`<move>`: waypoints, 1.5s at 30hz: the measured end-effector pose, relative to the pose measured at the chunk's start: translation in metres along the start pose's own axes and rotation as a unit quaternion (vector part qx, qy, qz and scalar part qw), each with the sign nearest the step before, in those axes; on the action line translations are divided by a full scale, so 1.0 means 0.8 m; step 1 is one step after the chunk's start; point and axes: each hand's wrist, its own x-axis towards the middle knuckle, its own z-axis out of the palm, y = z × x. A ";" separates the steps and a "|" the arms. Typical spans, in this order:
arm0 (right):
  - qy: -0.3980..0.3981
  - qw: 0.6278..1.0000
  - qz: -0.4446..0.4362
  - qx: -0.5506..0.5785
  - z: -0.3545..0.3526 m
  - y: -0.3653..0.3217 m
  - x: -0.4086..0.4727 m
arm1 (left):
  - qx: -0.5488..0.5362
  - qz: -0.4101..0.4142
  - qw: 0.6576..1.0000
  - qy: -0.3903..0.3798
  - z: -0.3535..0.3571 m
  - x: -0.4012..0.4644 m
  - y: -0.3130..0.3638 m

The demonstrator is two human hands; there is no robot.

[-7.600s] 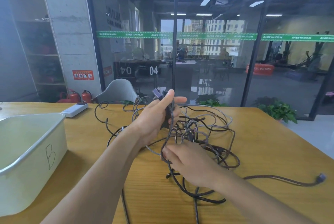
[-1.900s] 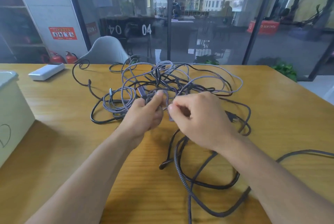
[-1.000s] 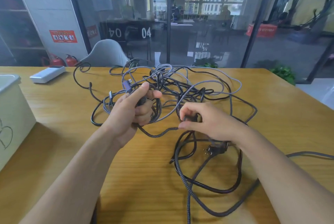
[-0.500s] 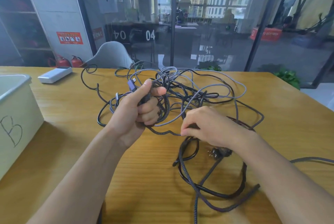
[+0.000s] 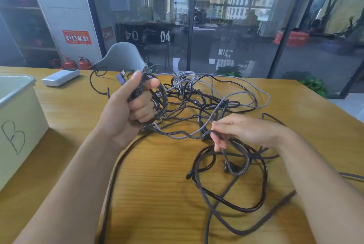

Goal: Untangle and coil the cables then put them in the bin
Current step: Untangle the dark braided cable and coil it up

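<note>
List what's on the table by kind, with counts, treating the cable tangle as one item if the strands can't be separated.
Cable tangle, strand count cannot be told: 1
Bin marked B: 1
White box-shaped device: 1
Hands working the cables, left hand and right hand: 2
Total: 5

Head-worn camera looks forward and down, close over the table (image 5: pixel 157 174).
</note>
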 end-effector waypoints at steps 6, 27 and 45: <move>0.090 0.963 -0.135 0.213 0.003 0.003 -0.001 | 0.063 -0.024 0.997 0.025 0.001 0.005 -0.011; 0.426 0.760 -0.072 -0.485 0.050 0.011 0.049 | 0.072 -0.083 0.990 -0.084 0.025 -0.010 -0.016; 0.515 0.690 -0.148 -0.486 0.040 -0.029 0.006 | 0.353 -0.114 0.912 -0.173 0.053 -0.016 -0.050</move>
